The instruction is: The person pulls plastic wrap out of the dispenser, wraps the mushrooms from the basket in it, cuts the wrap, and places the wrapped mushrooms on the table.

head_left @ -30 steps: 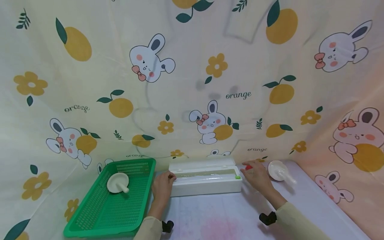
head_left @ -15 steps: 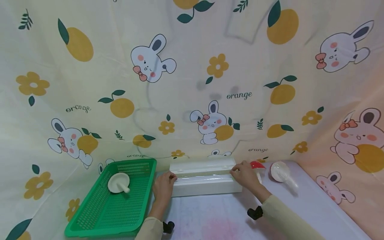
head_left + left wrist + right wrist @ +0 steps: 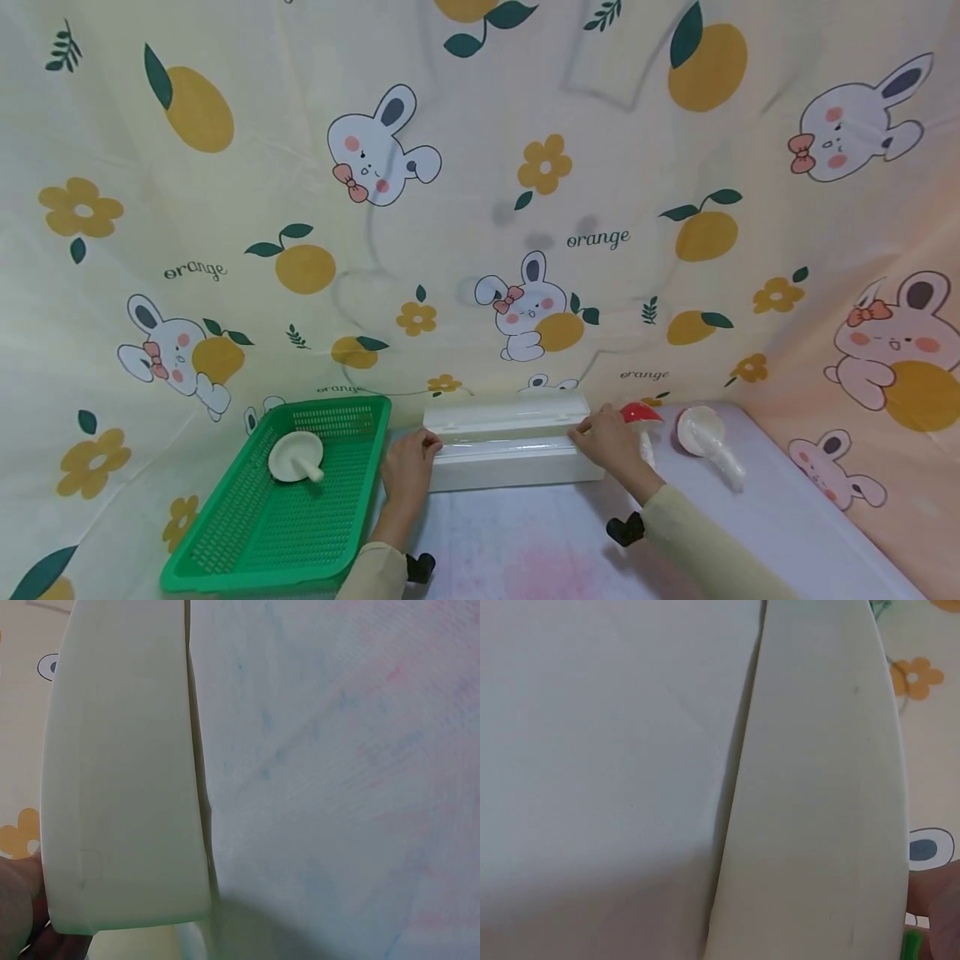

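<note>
With the lid (image 3: 506,408) of the wrap dispenser (image 3: 517,475) raised between the hands, left hand (image 3: 407,468) and right hand (image 3: 615,442) seemingly pinched cling film (image 3: 517,445), not yet drawn out; a wrapped mushroom-shaped piece (image 3: 702,430) lay beyond the right, a seemingly bare one (image 3: 292,457) in the green basket (image 3: 285,537) beside the left.

Printed cloth (image 3: 450,233), head view: the word "orange" appears four times in dark, flowing script. The upper right word (image 3: 597,239) and left word (image 3: 195,271) are the larger; the lower right word (image 3: 644,375) and lower left word (image 3: 339,389), just above the basket (image 3: 337,407) in this view, are smaller.
</note>
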Demonstrator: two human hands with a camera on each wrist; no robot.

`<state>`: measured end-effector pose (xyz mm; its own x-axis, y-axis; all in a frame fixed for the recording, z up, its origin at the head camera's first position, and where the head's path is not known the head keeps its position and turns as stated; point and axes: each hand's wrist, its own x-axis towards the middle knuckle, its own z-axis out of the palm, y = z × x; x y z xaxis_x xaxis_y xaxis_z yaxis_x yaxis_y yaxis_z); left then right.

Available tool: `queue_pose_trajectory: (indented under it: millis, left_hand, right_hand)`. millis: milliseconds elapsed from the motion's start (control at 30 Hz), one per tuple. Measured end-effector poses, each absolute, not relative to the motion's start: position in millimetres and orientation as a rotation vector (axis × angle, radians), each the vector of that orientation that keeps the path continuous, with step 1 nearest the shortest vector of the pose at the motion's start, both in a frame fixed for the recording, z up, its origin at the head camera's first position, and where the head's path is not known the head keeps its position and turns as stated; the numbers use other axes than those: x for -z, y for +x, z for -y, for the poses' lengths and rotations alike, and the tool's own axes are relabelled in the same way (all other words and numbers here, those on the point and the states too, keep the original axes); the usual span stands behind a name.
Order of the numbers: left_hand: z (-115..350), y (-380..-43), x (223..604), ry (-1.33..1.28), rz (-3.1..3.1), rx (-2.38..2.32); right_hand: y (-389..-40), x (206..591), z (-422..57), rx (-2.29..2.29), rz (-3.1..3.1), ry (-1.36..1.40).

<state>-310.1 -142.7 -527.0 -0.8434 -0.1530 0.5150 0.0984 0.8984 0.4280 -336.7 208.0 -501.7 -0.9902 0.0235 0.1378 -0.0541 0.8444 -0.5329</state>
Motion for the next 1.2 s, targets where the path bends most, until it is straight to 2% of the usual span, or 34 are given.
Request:
queue_pose_trajectory:
  millis: [500,1200]
  left_hand:
    - [143.1,-310.2,528.0,0.022,2.489,0.579]
    - [144.5,-308.0,528.8,0.024,2.491,0.591]
  right_hand:
    - [-340.2,507.0,-204.0,-0.954,2.862,-0.072]
    - [-338.1,506.1,-198.5,-0.981,2.821,-0.054]
